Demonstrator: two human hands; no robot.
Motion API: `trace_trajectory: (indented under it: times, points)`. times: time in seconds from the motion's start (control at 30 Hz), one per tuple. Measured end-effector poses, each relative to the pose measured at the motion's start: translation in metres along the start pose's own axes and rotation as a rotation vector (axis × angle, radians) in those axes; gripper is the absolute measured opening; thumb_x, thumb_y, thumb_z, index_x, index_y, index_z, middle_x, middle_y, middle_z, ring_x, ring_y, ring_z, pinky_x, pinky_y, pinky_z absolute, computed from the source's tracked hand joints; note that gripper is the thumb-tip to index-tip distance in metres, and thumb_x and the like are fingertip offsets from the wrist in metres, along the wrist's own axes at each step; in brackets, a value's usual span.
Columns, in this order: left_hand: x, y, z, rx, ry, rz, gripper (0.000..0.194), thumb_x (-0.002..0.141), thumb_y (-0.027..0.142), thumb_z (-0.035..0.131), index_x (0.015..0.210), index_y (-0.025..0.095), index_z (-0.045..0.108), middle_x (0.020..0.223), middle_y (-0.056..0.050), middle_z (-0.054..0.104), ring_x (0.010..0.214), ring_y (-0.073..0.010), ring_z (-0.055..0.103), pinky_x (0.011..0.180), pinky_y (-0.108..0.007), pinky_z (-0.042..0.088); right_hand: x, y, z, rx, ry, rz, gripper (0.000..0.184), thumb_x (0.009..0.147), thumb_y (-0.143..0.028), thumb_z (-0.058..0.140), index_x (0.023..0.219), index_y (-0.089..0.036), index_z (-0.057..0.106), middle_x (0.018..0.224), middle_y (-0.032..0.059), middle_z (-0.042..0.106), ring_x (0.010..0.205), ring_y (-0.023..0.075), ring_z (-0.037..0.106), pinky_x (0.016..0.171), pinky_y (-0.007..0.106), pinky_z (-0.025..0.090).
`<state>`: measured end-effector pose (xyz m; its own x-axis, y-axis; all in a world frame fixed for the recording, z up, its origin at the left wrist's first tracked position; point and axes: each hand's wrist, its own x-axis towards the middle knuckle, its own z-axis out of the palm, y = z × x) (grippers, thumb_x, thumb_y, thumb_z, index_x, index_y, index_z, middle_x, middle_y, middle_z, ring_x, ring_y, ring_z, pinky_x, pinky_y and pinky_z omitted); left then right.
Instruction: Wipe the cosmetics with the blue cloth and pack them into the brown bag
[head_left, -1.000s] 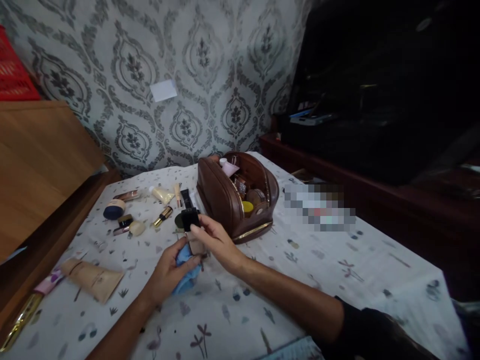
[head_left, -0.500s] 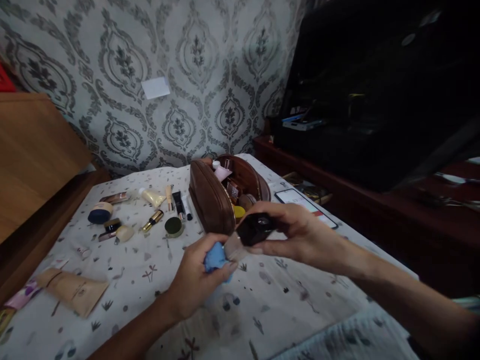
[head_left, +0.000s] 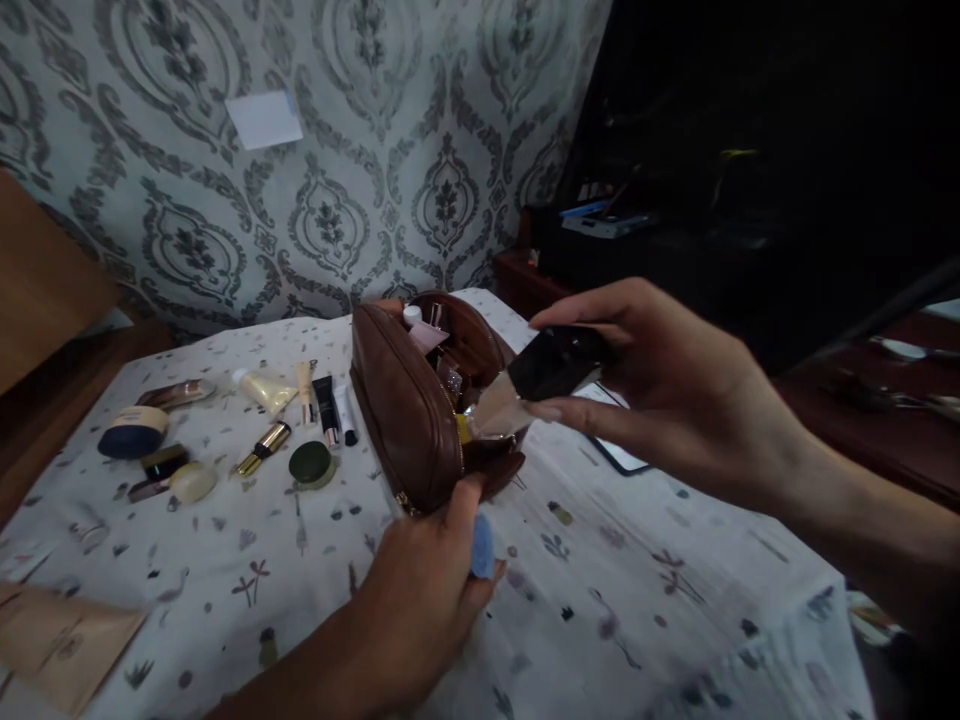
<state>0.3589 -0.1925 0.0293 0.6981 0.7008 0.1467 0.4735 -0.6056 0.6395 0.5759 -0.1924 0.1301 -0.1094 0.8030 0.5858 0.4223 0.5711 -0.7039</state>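
Observation:
My right hand [head_left: 660, 385] grips a foundation bottle [head_left: 499, 410] by its black cap [head_left: 559, 358]. The bottle is tilted, its beige glass end pointing down-left over the mouth of the bag. That brown zippered cosmetic bag [head_left: 409, 400] stands open with several items in it, among them a pink tube [head_left: 427, 337] and something yellow [head_left: 463, 428]. My left hand [head_left: 424, 570] is closed around a crumpled blue cloth [head_left: 482, 548], mostly hidden by the fingers. Its index finger touches the bag's near end.
Left of the bag lie several cosmetics: a dark green round jar [head_left: 312, 464], a gold tube [head_left: 263, 448], a cream tube [head_left: 264, 391] and a navy-based jar [head_left: 133, 432]. A kraft-coloured tube [head_left: 64, 640] is at lower left. A phone [head_left: 619, 455] lies behind my right hand.
My right hand has lifted the bottle away from the blue cloth, up and right, to the bag's opening. The left hand has moved to the bag's near end. The view has shifted.

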Motion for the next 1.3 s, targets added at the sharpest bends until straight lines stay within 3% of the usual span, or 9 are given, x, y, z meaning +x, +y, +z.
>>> trace_trajectory:
  times: [0.1,0.23,0.33,0.63,0.73,0.83,1.0,1.1,1.3]
  points:
    - [-0.002,-0.003,0.006,0.042,0.012,0.021,0.055,0.086,0.026,0.059,0.137,0.022,0.04,0.072,-0.001,0.067,0.058,-0.0231,0.064,0.051,-0.031,0.044,0.004,0.014,0.004,-0.023,-0.159,0.037,0.035,0.08,-0.03,0.079,0.112,-0.027,0.066,0.093,-0.0015,0.07,0.08,0.0139,0.066,0.071,0.025,0.054]
    - [-0.001,-0.006,0.009,0.083,0.0,0.069,0.056,0.087,0.026,0.057,0.139,0.021,0.036,0.069,0.0,0.065,0.057,-0.0228,0.064,0.049,-0.032,0.046,0.007,0.026,0.007,0.127,-0.346,0.211,0.04,0.076,-0.023,0.08,0.115,-0.028,0.069,0.088,-0.0014,0.073,0.075,0.0172,0.067,0.067,0.027,0.054]
    - [-0.001,-0.008,0.009,0.091,-0.016,0.091,0.058,0.087,0.025,0.056,0.14,0.02,0.033,0.069,0.0,0.065,0.056,-0.0226,0.064,0.05,-0.032,0.048,0.006,0.033,0.01,0.18,-0.424,0.236,0.034,0.077,-0.018,0.078,0.109,-0.029,0.072,0.091,-0.0007,0.074,0.077,0.0176,0.068,0.07,0.027,0.054]
    - [0.0,-0.005,0.009,0.148,-0.104,-0.019,0.067,0.085,0.025,0.056,0.145,0.02,0.028,0.093,-0.009,0.073,0.073,-0.0274,0.073,0.058,-0.036,0.056,0.001,0.043,0.006,-0.244,-0.397,-0.073,0.019,0.086,-0.026,0.071,0.105,-0.024,0.074,0.096,0.0036,0.071,0.081,0.0172,0.069,0.069,0.027,0.054]
    - [0.002,0.0,0.007,0.187,-0.172,-0.126,0.067,0.084,0.024,0.056,0.145,0.022,0.028,0.098,-0.008,0.074,0.078,-0.0274,0.074,0.064,-0.037,0.058,0.003,0.038,0.004,-0.474,-0.523,-0.17,0.023,0.096,-0.029,0.059,0.113,-0.018,0.07,0.107,0.0085,0.069,0.091,0.0192,0.068,0.075,0.03,0.056]
    - [0.003,0.002,0.006,0.207,-0.197,-0.134,0.071,0.084,0.023,0.054,0.148,0.021,0.024,0.1,-0.009,0.074,0.081,-0.0275,0.074,0.066,-0.038,0.059,0.005,0.032,0.005,-0.632,-0.58,-0.231,0.031,0.1,-0.033,0.052,0.119,-0.014,0.066,0.11,0.0118,0.068,0.096,0.0212,0.067,0.078,0.033,0.056]
    - [0.001,-0.001,0.006,0.239,-0.166,-0.07,0.07,0.085,0.024,0.051,0.148,0.017,0.022,0.097,-0.011,0.074,0.08,-0.0278,0.074,0.066,-0.04,0.061,0.005,0.03,0.007,-0.683,-0.562,-0.282,0.036,0.101,-0.03,0.051,0.133,-0.016,0.057,0.116,0.0117,0.066,0.104,0.0216,0.064,0.084,0.036,0.056]
    - [0.0,-0.004,0.003,0.284,-0.145,-0.03,0.067,0.086,0.026,0.05,0.148,0.016,0.026,0.095,-0.011,0.075,0.076,-0.0276,0.075,0.062,-0.039,0.061,0.003,0.033,0.007,-0.7,-0.532,-0.349,0.029,0.102,-0.025,0.047,0.125,-0.02,0.063,0.121,0.0112,0.063,0.108,0.0214,0.062,0.083,0.035,0.056]
    - [-0.004,-0.008,-0.004,0.489,0.072,0.145,0.065,0.084,0.019,0.049,0.146,0.017,0.03,0.101,-0.011,0.076,0.071,-0.024,0.075,0.05,-0.03,0.057,-0.004,0.031,0.003,-0.706,-0.449,-0.436,0.028,0.101,-0.019,0.044,0.118,-0.018,0.065,0.126,0.0138,0.06,0.111,0.0232,0.059,0.082,0.036,0.057]
